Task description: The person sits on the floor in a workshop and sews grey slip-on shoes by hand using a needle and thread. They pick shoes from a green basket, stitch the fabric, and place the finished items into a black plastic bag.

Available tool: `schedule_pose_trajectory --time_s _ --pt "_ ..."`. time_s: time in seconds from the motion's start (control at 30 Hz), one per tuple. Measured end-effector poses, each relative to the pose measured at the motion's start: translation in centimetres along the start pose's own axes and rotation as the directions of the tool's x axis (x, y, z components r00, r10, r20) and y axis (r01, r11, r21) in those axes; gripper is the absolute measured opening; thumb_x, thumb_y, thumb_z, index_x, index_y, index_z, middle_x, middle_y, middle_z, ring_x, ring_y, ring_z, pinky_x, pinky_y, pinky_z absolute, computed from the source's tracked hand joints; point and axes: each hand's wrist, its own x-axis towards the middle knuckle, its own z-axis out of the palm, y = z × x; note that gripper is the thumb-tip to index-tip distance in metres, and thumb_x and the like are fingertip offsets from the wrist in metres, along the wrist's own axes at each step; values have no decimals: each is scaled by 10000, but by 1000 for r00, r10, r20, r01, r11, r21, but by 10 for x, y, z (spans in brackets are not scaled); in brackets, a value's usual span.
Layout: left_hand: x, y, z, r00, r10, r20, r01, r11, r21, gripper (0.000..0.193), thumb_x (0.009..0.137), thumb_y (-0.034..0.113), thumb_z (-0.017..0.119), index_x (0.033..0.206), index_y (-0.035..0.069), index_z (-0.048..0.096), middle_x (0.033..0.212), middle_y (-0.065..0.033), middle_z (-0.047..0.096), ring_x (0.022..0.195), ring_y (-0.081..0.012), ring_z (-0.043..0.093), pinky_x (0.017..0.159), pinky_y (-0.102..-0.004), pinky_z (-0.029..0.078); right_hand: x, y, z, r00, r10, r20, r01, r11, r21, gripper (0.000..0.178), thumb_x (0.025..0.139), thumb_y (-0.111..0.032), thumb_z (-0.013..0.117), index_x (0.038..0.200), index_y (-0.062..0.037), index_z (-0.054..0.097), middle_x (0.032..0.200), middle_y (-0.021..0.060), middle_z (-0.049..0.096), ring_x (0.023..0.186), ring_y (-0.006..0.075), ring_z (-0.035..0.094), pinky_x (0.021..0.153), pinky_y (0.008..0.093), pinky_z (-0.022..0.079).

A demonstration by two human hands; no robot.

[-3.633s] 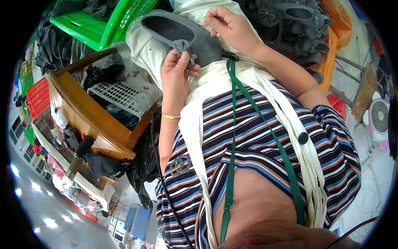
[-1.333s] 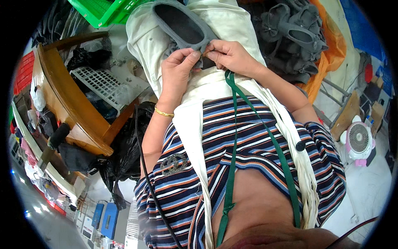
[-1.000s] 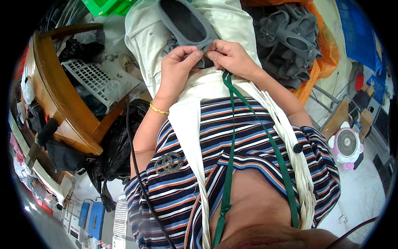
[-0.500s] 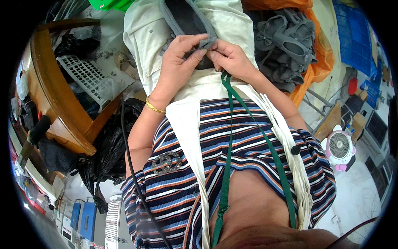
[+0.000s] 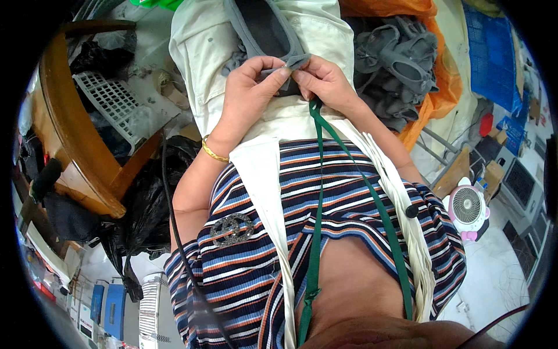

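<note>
A grey cloth shoe [image 5: 290, 36] with a dark inside lies on my lap, over white fabric [image 5: 203, 70]. At its near end, my left hand [image 5: 251, 87] is closed, pinching the shoe's edge between thumb and fingers. Opposite it, my right hand [image 5: 326, 84] is closed on the same folded edge, and the two sets of fingertips almost meet. Whether something small is between the fingertips, I cannot make out. Just below my hands hangs the knotted end of a green strap [image 5: 315, 109] that runs down from my neck.
To the right, an orange bag [image 5: 447, 87] holds several similar grey shoes [image 5: 407, 70]. At the left stand a curved wooden piece of furniture [image 5: 64, 134], a white plastic basket [image 5: 110, 102] and a black plastic bag [image 5: 145, 203]. A small pink-and-white fan [image 5: 467, 206] is at the right.
My hands and the shoe's near edge sit slightly lower in the picture, and more of the shoe's rim shows above my fingers. Both hands keep their pinch. The surroundings have shifted slightly.
</note>
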Motion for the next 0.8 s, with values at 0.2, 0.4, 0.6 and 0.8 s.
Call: schedule_pose_trajectory --time_s 0.2,0.4,0.6,0.8 --pt "-1 1 3 996 93 9 -94 988 125 181 920 135 701 1044 4 689 855 56 637 726 -5 511 627 -161 416 0 7 -7 1000 18 21 -21 994 111 171 988 -148 601 1133 -62 626 769 -25 569 640 56 523 578 203 437" --pt "0 -1 1 993 119 26 -122 982 143 167 920 130 702 1028 3 705 821 61 633 688 -3 487 592 -162 391 -1 9 -8 999 26 18 -28 995 95 114 996 -135 586 1092 -75 602 730 -15 572 633 65 514 595 205 432" --pt "-1 -1 2 993 118 16 -119 985 127 167 922 130 700 1031 4 705 816 61 632 681 -1 487 587 -159 392 -1 8 -8 999 -27 39 23 995 99 149 993 -115 583 1123 -55 624 755 -25 558 623 51 492 577 211 422" --pt "-6 0 1 998 52 35 -54 998 44 176 926 133 695 1039 -1 700 829 40 646 685 -8 527 592 -162 434 -3 3 -13 991 -37 128 20 991 129 141 994 -119 583 1107 -46 626 769 -48 544 647 31 440 588 188 373"
